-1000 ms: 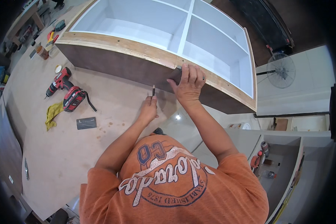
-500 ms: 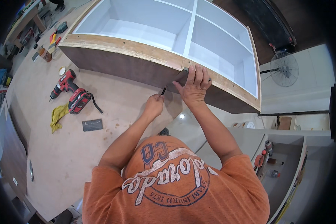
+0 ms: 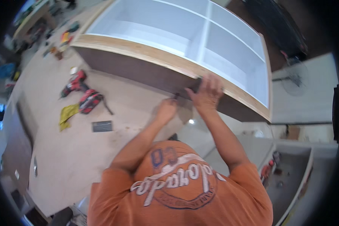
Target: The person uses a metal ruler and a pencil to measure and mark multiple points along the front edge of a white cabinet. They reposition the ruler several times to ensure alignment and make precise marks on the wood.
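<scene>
A wood-edged cabinet with white compartments [image 3: 147,52] lies across the top middle, its dark brown side facing me. My right hand [image 3: 209,94] is closed over its near wooden edge, holding a dark flat piece [image 3: 194,86] against the side. My left hand [image 3: 167,110] grips a thin dark pencil [image 3: 176,96] pointing at the lower part of that side, just left of my right hand. A red and black cordless drill [image 3: 90,100], a yellow cloth [image 3: 67,116] and a dark rectangular plate [image 3: 102,126] lie on the worktop to the left.
The worktop [image 3: 67,162] carries small tools and containers at the far left. A wire fan [image 3: 295,79] stands right of the cabinet. An open shelf box with small items [image 3: 290,177] is at lower right. Part of a person's dark leg [image 3: 69,4] shows at the top left.
My left hand has moved up and right, bringing the pencil to the cabinet's side. The view has shifted, with the scene sliding rightward, and is now blurred. My right hand keeps its hold.
</scene>
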Available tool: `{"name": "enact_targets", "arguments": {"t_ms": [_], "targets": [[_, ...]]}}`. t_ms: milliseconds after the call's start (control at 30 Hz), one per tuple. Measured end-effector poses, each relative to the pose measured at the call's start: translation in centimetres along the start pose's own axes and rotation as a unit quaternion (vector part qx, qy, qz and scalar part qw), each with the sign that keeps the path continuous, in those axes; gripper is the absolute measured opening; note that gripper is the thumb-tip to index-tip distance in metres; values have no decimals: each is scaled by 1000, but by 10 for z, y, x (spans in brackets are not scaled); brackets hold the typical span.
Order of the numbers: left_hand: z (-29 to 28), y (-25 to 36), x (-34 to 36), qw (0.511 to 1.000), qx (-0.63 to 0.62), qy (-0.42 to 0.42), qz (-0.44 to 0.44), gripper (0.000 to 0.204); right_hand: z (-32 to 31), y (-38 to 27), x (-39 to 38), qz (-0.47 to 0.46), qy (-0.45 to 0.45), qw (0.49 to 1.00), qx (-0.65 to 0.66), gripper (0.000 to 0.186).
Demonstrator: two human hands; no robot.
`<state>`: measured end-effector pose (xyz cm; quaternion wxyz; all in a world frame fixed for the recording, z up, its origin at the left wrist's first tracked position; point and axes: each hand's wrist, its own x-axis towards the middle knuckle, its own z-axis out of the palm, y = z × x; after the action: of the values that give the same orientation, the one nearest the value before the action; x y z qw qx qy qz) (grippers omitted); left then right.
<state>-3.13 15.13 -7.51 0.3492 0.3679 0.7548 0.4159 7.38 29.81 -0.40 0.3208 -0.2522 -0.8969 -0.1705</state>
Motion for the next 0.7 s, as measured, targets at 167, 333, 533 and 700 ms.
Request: {"name": "enact_targets", "arguments": {"t_ms": [167,333,533,700], "targets": [[34,12,14,996,36,-34,72,32,-7,25,-17,81,-79,990,-87,109],[59,-2,10,984,-125,116,-46,34,-16,10,-15,10,29,999,-10,119],[45,19,8,972,-212,83,-56,34,-10,20,-11,-3,57,998,-29,123],[34,22,12,976,-196,74,-56,36,-9,19,-4,-11,54,998,-9,122]]}}
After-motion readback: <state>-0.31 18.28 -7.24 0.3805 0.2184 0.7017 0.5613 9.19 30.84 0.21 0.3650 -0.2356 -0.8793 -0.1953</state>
